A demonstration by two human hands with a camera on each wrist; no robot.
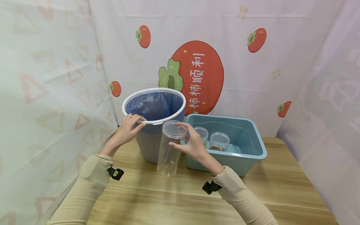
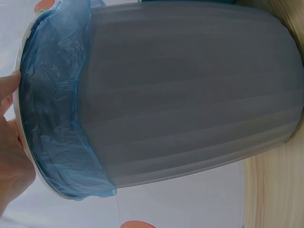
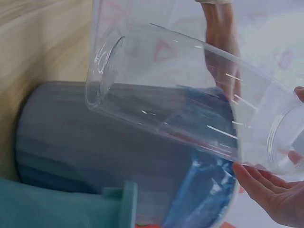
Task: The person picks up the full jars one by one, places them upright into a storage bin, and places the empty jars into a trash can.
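Observation:
A tall clear plastic jar with a translucent lid is tilted in front of the bin, and nothing shows inside it. My right hand grips it near the lid, thumb on the near side; the right wrist view shows the jar almost full length. A grey trash can with a white rim and a blue bag stands behind it. My left hand holds the can's rim at the near left. In the left wrist view that hand is partly cut off.
Right of the trash can stands a blue-green plastic tub. Inside it are a short lidded jar with dark contents and another lidded jar, partly behind my right hand. Printed curtains surround the wooden table at the back and sides.

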